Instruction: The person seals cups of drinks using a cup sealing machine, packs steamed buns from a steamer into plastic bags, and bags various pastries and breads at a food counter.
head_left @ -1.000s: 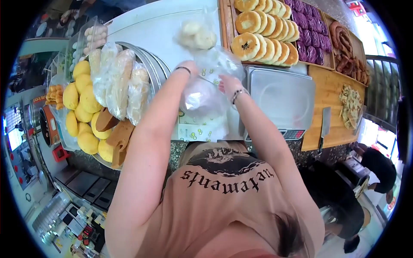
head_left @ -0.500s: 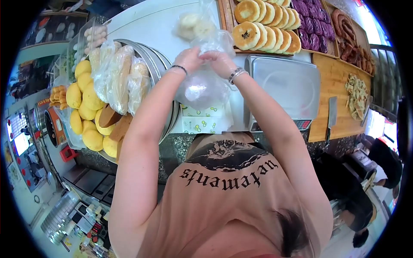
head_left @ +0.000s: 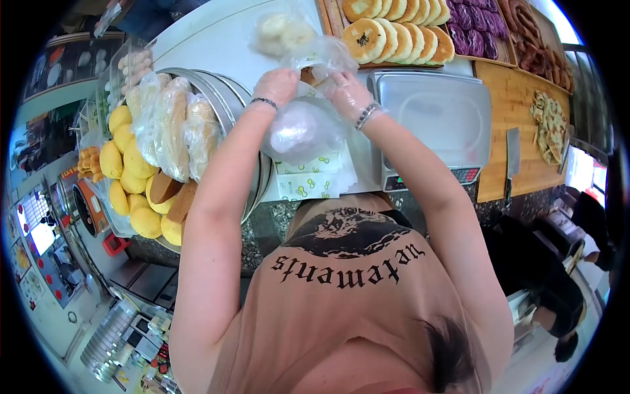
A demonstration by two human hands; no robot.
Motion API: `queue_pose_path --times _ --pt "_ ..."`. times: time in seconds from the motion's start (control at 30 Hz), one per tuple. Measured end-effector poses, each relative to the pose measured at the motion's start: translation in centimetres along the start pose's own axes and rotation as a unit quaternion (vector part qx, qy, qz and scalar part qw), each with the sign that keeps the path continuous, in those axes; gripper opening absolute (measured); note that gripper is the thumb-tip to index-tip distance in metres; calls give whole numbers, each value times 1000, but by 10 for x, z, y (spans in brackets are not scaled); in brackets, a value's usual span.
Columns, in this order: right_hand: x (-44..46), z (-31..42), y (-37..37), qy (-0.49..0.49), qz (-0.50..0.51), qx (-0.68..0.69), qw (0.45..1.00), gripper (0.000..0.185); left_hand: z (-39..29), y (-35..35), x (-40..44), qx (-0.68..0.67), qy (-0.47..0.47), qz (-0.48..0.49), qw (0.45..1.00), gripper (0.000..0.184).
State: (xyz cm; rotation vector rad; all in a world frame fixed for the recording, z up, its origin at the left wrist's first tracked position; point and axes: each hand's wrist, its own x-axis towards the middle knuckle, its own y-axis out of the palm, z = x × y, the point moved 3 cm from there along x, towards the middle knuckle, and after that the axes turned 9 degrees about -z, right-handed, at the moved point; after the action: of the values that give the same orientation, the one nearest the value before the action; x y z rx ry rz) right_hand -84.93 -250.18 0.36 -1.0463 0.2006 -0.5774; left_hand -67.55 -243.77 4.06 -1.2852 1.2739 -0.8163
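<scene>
A: What sort of place was it?

B: Food shop, bakery type, w/ a prep area. Flat cakes (head_left: 364,41), purple rolls (head_left: 469,29) & brown coils (head_left: 525,33) filled trays by the white counter (head_left: 216,39).

A: Any other stock?

B: Yep, yellow buns (head_left: 146,222) heaped up, plus bagged loaves (head_left: 172,128).

A: Why not a home kitchen?

B: Qty, mainly. Also a digital scale (head_left: 433,111) w/ keypad (head_left: 467,175), a clear bag (head_left: 305,131) in use, & a knife (head_left: 513,151) on a wood board (head_left: 495,98).

A: Anyone else?

B: Another person (head_left: 538,262) in black, by some equip. Stacked pans (head_left: 105,338) stood lower L. too.
</scene>
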Motion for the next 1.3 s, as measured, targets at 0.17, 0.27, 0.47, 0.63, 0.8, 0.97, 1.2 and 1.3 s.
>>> queue_pose_path --times 0.17,0.27,0.47,0.63,0.8,0.97,1.2,1.3 --pt "-8 3 -24 -131 -130 -20 983 20 1 -15 -10 -48 -75 -32 996 29" --pt "1 1 -30 -68 -143 70 985 11 -6 -36 -17 -18 -26 -20 999 25" --pt "36 -14 -48 119 -105 70 985 11 -7 -54 -16 -29 -11 14 999 27" --pt "32 -11 -39 192 -94 178 961 42 5 -23 -19 -233 -60 -33 970 34" --pt "32 12 -9 278 -98 252 922 63 -29 -44 -35 -518 -266 69 810 31" --pt "62 -5 -4 252 76 124 957 54 -24 -72 -55 -501 -281 67 816 31" --pt "89 29 -80 64 159 -83 982 46 -7 -74 -81 -666 -362 -17 652 42" --pt "79 5 -75 30 199 -135 970 36 19 -79 -85 -810 -319 -194 452 45"
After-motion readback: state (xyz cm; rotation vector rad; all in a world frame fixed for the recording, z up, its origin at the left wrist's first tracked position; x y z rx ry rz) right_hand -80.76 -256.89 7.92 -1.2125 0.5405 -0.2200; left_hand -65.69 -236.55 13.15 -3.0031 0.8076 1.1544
